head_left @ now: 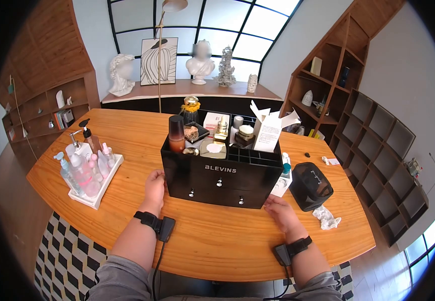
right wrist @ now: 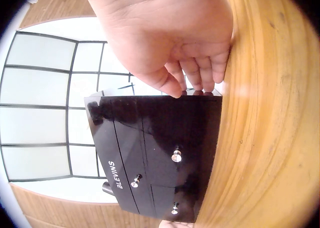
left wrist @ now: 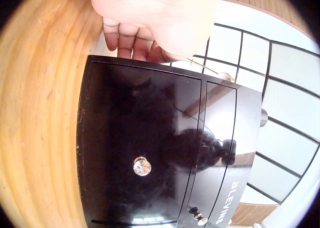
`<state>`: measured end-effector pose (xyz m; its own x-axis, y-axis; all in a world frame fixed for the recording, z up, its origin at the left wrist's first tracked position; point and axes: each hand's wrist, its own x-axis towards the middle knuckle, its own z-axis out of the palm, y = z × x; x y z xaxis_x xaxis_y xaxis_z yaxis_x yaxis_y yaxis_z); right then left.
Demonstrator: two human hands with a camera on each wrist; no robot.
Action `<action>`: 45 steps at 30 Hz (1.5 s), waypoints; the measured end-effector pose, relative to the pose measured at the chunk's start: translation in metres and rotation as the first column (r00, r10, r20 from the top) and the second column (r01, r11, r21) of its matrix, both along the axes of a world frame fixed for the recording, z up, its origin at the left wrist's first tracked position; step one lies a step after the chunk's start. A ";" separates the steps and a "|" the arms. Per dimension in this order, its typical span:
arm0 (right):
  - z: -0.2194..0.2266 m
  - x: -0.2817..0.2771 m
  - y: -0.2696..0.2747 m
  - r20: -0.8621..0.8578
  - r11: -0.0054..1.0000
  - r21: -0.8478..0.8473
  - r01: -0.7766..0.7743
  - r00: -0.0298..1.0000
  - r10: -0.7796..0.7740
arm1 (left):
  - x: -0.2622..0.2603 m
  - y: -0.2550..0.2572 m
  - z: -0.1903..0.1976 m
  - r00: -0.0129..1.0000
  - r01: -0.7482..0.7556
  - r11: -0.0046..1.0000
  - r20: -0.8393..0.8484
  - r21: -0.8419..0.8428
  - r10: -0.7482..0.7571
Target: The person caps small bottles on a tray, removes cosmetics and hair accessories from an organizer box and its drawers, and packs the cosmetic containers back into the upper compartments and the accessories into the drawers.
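A black cosmetics organizer [head_left: 217,181] with "BLEVINS" lettering and small crystal-like drawer knobs stands on the wooden table. My left hand [head_left: 155,190] is at its left side, near the bottom. In the left wrist view, the fingers [left wrist: 125,40] reach along that side wall. My right hand [head_left: 280,212] is at the lower right side; the right wrist view shows the fingertips [right wrist: 202,85] against the wall, thumb near the front edge. The drawers are closed. On top sit a brown bottle [head_left: 176,134], a gold-capped bottle [head_left: 221,129], a cream jar [head_left: 245,134] and an opened white carton [head_left: 267,131].
To the left, a white tray [head_left: 96,199] holds several pump and spray bottles. A black pouch [head_left: 311,186] and a crumpled tissue [head_left: 326,218] lie to the right. Beside the organizer's right side is a white box [head_left: 281,185]. Cables run from both wrist cameras.
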<state>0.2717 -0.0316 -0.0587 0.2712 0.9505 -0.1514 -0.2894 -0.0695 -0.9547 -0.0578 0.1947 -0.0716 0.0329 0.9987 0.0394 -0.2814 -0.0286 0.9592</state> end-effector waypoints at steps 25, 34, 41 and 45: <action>-0.008 0.005 0.006 -0.020 1.000 0.025 -0.005 1.000 0.005 | -0.002 0.000 0.009 1.000 0.010 1.000 -0.008 -0.004 -0.010; -0.008 0.005 0.006 -0.009 1.000 -0.006 0.020 1.000 -0.021 | -0.002 0.004 0.005 1.000 0.005 1.000 0.005 0.000 -0.005; -0.011 0.011 0.009 -0.006 0.999 0.018 -0.039 0.999 0.039 | -0.002 0.002 0.010 1.000 0.004 1.000 -0.005 0.006 -0.003; -0.009 0.010 0.009 0.000 1.000 0.005 -0.025 1.000 0.025 | -0.001 0.003 0.012 1.000 0.001 1.000 -0.005 -0.001 -0.001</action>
<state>0.2816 -0.0226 -0.0675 0.2476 0.9578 -0.1463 -0.2881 -0.0714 -0.9549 -0.0586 0.1976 -0.0597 0.0339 0.9987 0.0380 -0.2770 -0.0272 0.9605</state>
